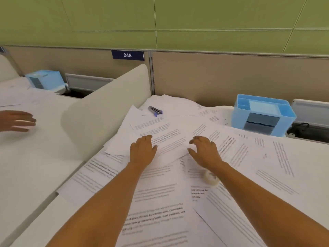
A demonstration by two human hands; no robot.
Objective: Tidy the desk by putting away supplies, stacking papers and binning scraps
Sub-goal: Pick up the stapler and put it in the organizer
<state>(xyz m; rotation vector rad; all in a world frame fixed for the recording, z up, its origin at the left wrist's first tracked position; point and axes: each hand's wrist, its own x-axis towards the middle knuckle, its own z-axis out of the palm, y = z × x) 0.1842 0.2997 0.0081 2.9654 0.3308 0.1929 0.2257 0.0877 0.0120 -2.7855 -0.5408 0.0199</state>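
Several printed white sheets (170, 132) lie scattered and overlapping across the desk. My left hand (141, 151) rests flat on the sheets near the middle, fingers straight. A little to the right, my right hand (204, 151) hovers over or touches the same sheets with its fingers loosely curled, holding nothing. A grey and blue stapler (155, 110) lies on the papers farther back. A roll of clear tape (211, 177) sits on the papers just beside my right forearm.
A light blue desk organiser (263, 115) stands at the back right. A cream divider panel (106, 111) bounds the desk on the left. Beyond it another person's hand (17, 121) rests on the neighbouring desk, where a second blue organiser (44, 81) stands.
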